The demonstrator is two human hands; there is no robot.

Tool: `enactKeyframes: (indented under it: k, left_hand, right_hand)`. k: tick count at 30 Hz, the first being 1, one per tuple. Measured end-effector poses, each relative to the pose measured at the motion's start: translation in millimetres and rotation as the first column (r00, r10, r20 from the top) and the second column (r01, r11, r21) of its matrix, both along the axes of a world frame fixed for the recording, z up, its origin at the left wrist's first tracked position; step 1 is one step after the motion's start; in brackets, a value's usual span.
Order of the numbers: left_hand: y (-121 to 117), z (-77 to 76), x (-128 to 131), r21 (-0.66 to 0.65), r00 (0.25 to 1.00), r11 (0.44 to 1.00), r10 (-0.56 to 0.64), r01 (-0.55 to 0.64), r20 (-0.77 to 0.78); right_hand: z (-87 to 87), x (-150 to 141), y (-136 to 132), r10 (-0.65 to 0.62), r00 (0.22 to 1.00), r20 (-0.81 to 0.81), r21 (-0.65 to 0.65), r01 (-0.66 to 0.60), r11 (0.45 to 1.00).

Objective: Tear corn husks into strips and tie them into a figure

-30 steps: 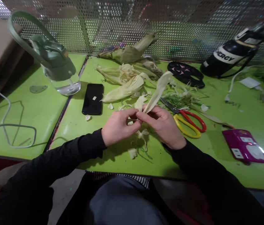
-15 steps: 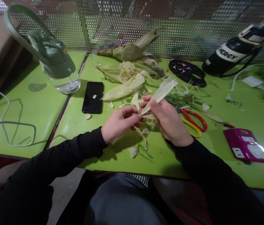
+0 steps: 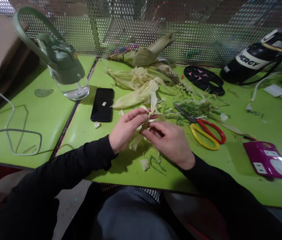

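Between my hands is a bunch of pale corn husk strips [image 3: 153,101], with ends sticking up and hanging below the fingers. My left hand [image 3: 129,128] pinches the strips at their middle, thumb against fingertips. Just to the right, my right hand [image 3: 172,141] is closed, its thumb and fingers gripping a lower part of the husk. The fingers partly hide where the strips meet. Behind the hands lie larger corn husks [image 3: 136,95]. Scissors [image 3: 204,131] with one red and one yellow handle rest to the right, blades on green shreds [image 3: 193,108].
A black phone [image 3: 102,105] and a green-lidded water bottle [image 3: 69,75] are at left. A black palette-like plate [image 3: 203,78], a black bottle [image 3: 251,63] and a purple power socket [image 3: 271,158] are at right. A perforated screen [image 3: 121,23] borders the green table [image 3: 128,171].
My right hand has moved down and turned, and the long husk strip it held raised is now lower. My left hand keeps its pinch. The view has shifted slightly.
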State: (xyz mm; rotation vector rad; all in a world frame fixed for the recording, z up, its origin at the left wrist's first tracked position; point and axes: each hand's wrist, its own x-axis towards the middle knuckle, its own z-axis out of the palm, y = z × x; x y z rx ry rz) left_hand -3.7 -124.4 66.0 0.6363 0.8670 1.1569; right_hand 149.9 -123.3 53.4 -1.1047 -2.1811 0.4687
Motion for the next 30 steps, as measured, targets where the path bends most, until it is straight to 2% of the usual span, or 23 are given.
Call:
enactKeyframes:
  k: [3,6,10,15,16,18,20,21,23,25,27,30]
  left_hand:
    - [-1,-3.5,1,0.026,0.999,0.999,-0.023,0.023,0.021]
    - [-2,-9.8,2,0.066,0.999,0.997,-0.04,0.039,0.018]
    - [-4,-15.6,2,0.076,0.998,0.995,-0.058,0.057,0.01]
    - [-4,-12.3,0,0.06,0.999,0.997,-0.054,0.054,0.0]
    - [-3,-10.9,0,0.062,0.999,0.997,-0.05,0.05,-0.005]
    - [-2,-8.1,-2,0.063,0.999,0.997,-0.037,0.038,-0.019]
    - [0,-5.7,-5,0.039,0.999,0.998,-0.039,0.04,-0.028]
    - [0,-4.8,-5,0.02,0.998,0.999,-0.05,0.051,-0.031]
    - [1,-4.1,-7,-0.006,0.996,0.996,-0.086,0.086,-0.037]
    - [2,-5.0,-8,-0.006,0.991,0.992,-0.129,0.129,-0.038]
    - [3,-7.2,-9,0.023,0.986,0.986,-0.163,0.164,-0.042]
    - [4,-11.2,-8,0.116,0.98,0.977,-0.169,0.181,-0.103]
  right_hand:
    - [-3.1,-6,-4,0.029,0.999,-0.029,-0.123,-0.033,0.992]
    - [-1.5,-8,-7,0.089,0.995,-0.054,-0.172,-0.097,0.98]
    - [-0.5,-8,-9,0.145,0.988,-0.06,-0.178,-0.154,0.972]
    - [1.3,-4,-8,0.2,0.978,-0.054,-0.154,-0.206,0.966]
    - [3.4,-3,-8,0.183,0.982,-0.054,-0.129,-0.189,0.974]
    - [9.1,2,-5,0.055,0.997,-0.059,-0.018,-0.056,0.998]
    - [14.8,7,-1,-0.113,0.992,-0.055,0.129,0.12,0.984]
    - [16.9,10,2,-0.15,0.988,-0.038,0.181,0.155,0.971]
    - [19.1,13,8,-0.134,0.991,0.01,0.202,0.13,0.971]
    - [18.8,15,11,-0.079,0.996,0.034,0.142,0.074,0.987]
    - [17.7,15,12,-0.07,0.997,0.022,0.092,0.068,0.993]
    - [16.8,14,9,-0.074,0.997,0.012,0.092,0.072,0.993]
